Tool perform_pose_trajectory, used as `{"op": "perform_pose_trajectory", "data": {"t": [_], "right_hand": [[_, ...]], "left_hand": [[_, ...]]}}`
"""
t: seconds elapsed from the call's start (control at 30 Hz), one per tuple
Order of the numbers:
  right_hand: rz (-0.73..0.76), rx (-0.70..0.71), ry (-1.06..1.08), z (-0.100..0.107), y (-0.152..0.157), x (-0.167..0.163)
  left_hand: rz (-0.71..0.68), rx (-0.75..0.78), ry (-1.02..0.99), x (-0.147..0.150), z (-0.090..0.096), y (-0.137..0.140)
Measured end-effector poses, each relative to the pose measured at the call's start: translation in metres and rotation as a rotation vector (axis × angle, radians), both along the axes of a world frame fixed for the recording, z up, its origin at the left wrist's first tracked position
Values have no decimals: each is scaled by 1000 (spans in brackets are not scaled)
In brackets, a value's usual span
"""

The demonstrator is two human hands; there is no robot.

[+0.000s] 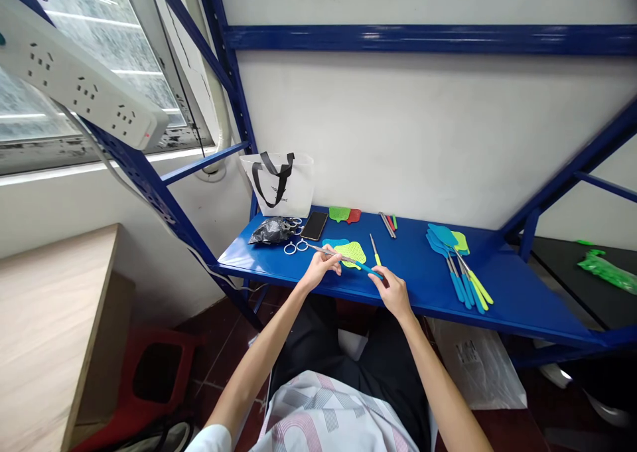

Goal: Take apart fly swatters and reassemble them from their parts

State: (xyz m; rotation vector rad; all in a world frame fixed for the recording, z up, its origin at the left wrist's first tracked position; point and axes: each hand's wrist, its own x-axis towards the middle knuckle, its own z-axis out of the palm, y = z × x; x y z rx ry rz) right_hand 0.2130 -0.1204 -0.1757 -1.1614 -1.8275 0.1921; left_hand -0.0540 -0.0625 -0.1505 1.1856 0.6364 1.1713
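My left hand (326,267) pinches the metal shaft of a fly swatter handle (369,270), and my right hand (393,291) grips its blue end. The handle is held slanted above the front edge of the blue table, its thin tip pointing left. Just behind it lie a yellow-green swatter head (352,253) and a blue swatter head (334,243), partly overlapping. A second handle with a yellow grip (375,249) rests between the hands and the back of the table. Farther back are a green swatter head (339,214) and a red swatter head (354,216).
Several fly swatters (462,276) lie bunched at right. Loose handles (388,224) lie at the back. Left of my hands are a phone (314,226), white-handled scissors (290,247), a black plastic bag (271,231) and a white tote bag (293,186). Blue shelf posts (239,100) frame the table (413,259).
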Motion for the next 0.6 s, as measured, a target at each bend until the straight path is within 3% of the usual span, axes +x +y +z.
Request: {"op": "perform_pose_trajectory", "data": {"t": [0.23,0.47,0.6], "right_hand": [[63,-222,136,5,-1,8],[128,-280,14,9,-4,2],[184,-301,33,10,-3,0]], "left_hand": [[11,33,69,-4,1,0],[-51,126,201,9,0,-9],[-13,101,194,22,-4,-16]]}}
